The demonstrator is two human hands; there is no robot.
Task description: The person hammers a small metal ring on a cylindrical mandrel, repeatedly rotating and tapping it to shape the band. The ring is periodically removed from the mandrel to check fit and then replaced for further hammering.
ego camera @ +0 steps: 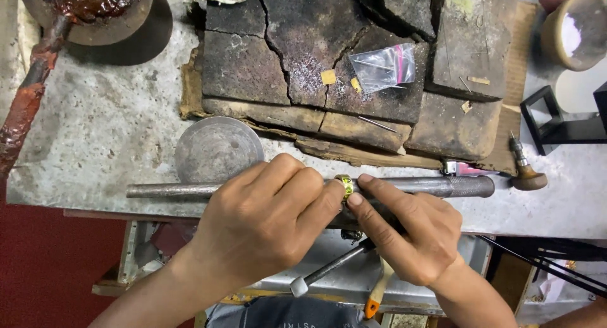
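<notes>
A long grey steel mandrel [442, 186] lies across the front edge of the bench. A yellow metal ring [345, 186] sits on it near the middle. My left hand [269, 220] wraps over the mandrel just left of the ring, fingertips against the ring. My right hand [404, 230] comes from the right, its index finger and thumb pinching the ring on the bar. A small hammer [329, 270] with a metal head lies under my hands.
Cracked dark soldering blocks [303, 56] fill the bench top, with small gold scraps [328, 77] and a clear plastic bag [383, 67]. A round steel disc [215, 148] lies at left, a wooden-handled tool [525, 170] at right, a bowl [575, 28] at top right.
</notes>
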